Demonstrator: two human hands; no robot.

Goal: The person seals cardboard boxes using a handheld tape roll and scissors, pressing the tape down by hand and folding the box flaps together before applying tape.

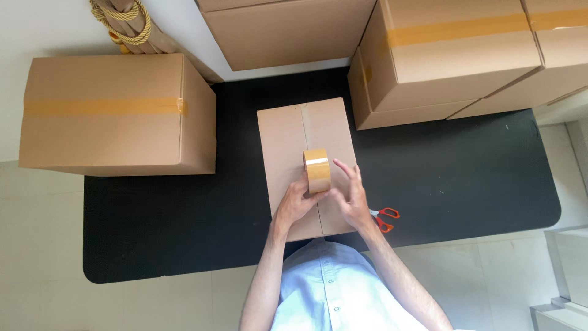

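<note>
A small closed cardboard box (288, 138) lies on the black table (459, 171), its top flaps meeting in a centre seam. A roll of brown packing tape (317, 167) stands on edge over that seam. My left hand (295, 204) grips the roll from below left. My right hand (350, 193) touches the roll's right side with its fingers spread over the box top.
Orange-handled scissors (386, 218) lie on the table just right of the box. A taped cardboard box (110, 113) stands at the left, bigger taped boxes (447, 55) at the back right, another box (288, 30) at the back. A rope-tied bundle (125, 21) is top left.
</note>
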